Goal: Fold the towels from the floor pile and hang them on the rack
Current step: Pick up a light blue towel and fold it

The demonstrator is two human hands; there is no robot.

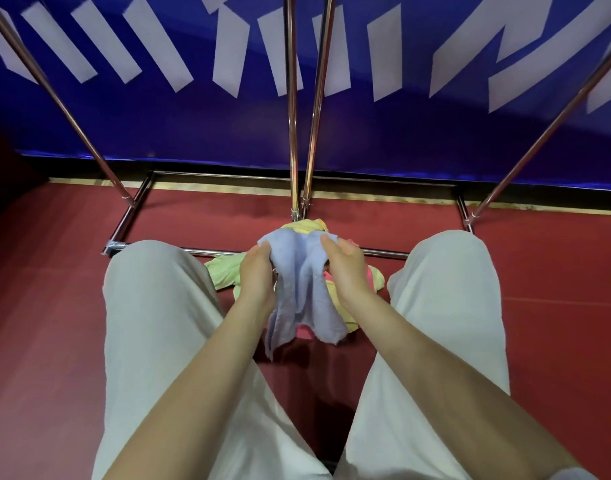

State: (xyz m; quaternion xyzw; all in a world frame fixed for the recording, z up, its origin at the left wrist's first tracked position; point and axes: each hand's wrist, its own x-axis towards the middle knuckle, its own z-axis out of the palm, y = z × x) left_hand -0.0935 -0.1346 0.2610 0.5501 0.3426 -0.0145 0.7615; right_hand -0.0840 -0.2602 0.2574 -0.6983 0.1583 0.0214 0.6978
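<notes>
Head view, looking down between the person's knees. A pale lavender-blue terry towel [302,289] hangs bunched between the two hands, its upper edge gathered at the fingertips and its lower folds drooping toward the dark red floor [54,306]. The left hand [257,271] grips the towel's left side, fingers curled into the cloth and thumb lying on top near the upper corner. The right hand [345,268] grips the right side in the same way, thumb on the upper face and fingers wrapped under the fabric. The two hands are near each other, with only the towel's central fold between them.

Directly beneath the held towel lies the floor pile [224,271]: crumpled pale yellow-green cloths with a bright pink cloth [305,331] showing below the lavender folds and at the right hand's wrist. The pile rests between the legs, which wear loose off-white trousers [151,306], and partly over the near base bar of the chrome tubular metal rack [292,133]. The rack's rectangular base frame sits on the floor, with two upright poles rising at centre just behind the pile and slanted poles at either side. Behind the rack stands a blue banner with white slanted lettering [193,126].
</notes>
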